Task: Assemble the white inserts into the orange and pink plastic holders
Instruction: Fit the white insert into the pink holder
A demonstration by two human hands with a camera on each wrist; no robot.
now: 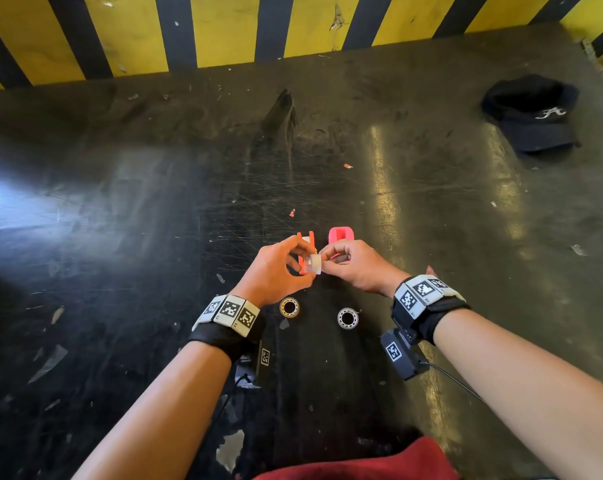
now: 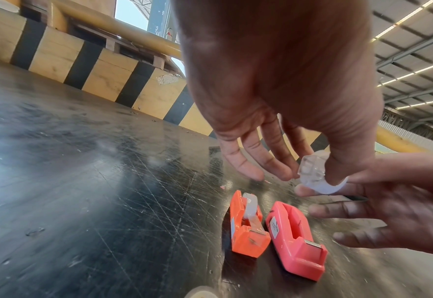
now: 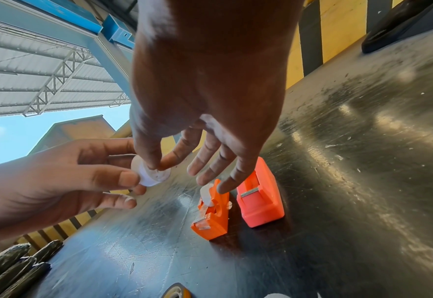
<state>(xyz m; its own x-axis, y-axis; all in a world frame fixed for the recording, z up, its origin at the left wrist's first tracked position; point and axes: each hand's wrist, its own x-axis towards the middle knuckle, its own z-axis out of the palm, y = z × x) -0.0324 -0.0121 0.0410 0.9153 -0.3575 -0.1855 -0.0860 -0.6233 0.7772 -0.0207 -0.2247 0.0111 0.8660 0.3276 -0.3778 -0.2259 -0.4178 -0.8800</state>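
Scratched glossy black table (image 1: 120,237), both hands (image 1: 313,268) pinching ribbed translucent white insert (image 1: 315,264)

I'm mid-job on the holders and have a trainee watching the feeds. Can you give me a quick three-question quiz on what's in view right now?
1. True or false: the pink plastic holder already has an insert seated in it.
2. Of the left hand and the right hand, which pinches the small white plastic insert? A: left only. B: both. C: neither.
3. How many round tape rolls lie on the dark scratched table near the wrists?

Key: 1 false; 2 B; 3 two.
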